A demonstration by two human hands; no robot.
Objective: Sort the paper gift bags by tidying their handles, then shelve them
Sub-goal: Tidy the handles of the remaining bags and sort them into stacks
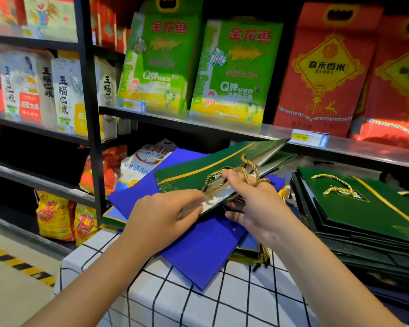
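A flat green paper gift bag point(213, 161) with a gold stripe is held tilted above a loose pile of blue gift bags point(198, 246). My left hand point(161, 213) grips the bag's open mouth edge, fingers curled on its near corner. My right hand point(253, 201) holds the same edge from the right, with the bag's gold rope handle point(248, 171) looped over its fingers. A neat stack of green gift bags point(364, 215) lies to the right, the top one's rope handle point(335, 185) resting flat on it.
The bags lie on a surface covered by a white cloth with a black grid point(198, 298). Metal shelves point(222, 123) above hold green and red rice packs. A black upright post point(92, 114) stands at the left, with sacks behind it.
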